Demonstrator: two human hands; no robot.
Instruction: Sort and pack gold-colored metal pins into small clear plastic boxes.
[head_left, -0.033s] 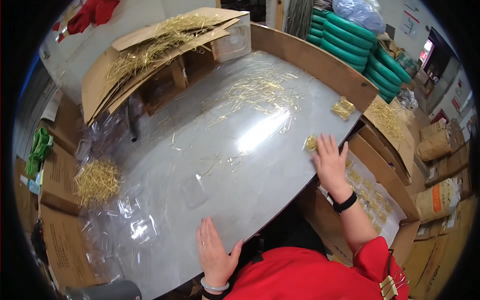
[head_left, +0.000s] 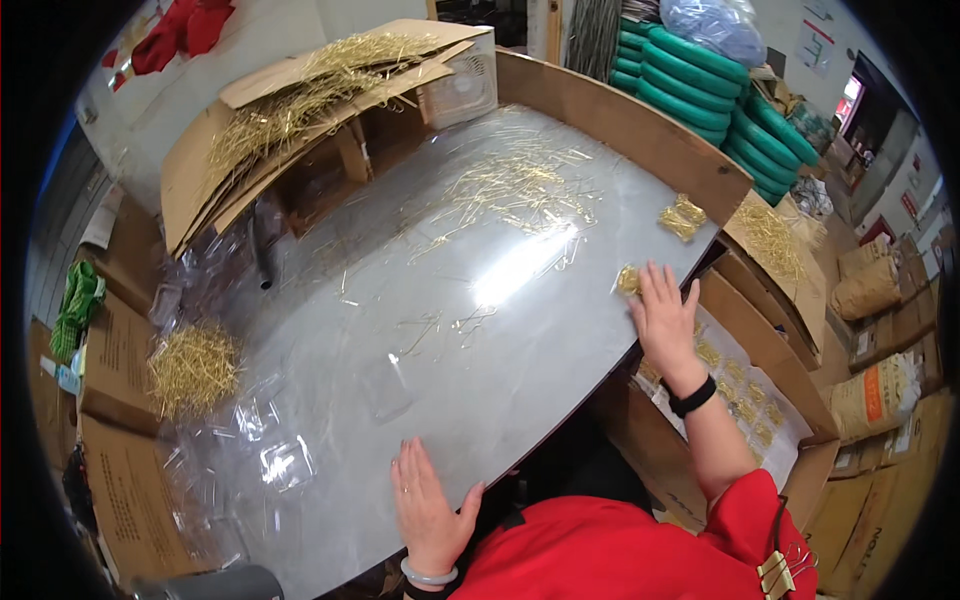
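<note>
My left hand (head_left: 432, 510) lies flat near the front edge of the grey table (head_left: 330, 400), its fingers stretched out and nothing in it. At the right edge, my right hand (head_left: 667, 318) is spread with palm down. Its fingertips are at a small clear pack of gold-coloured wire pieces (head_left: 628, 280); whether they press on it I cannot tell. Farther back stands a small group of similar gold-filled packs (head_left: 682, 217). Loose gold wire pins (head_left: 520, 185) are strewn over the far part of the table, with a few (head_left: 425, 330) nearer the middle. A clear plastic case (head_left: 388, 385) lies beyond my left hand.
Clear plastic cases (head_left: 285, 462) and a heap of gold wires (head_left: 193, 370) lie at the left. A cardboard shelf (head_left: 350, 150) stands at the back left. Below the right edge, a cardboard box (head_left: 770, 350) holds rows of gold packs. Green coils (head_left: 690, 85) are stacked behind.
My right hand and the small gold pack at its fingertips have shifted slightly to the right. My left hand stays where it was.
</note>
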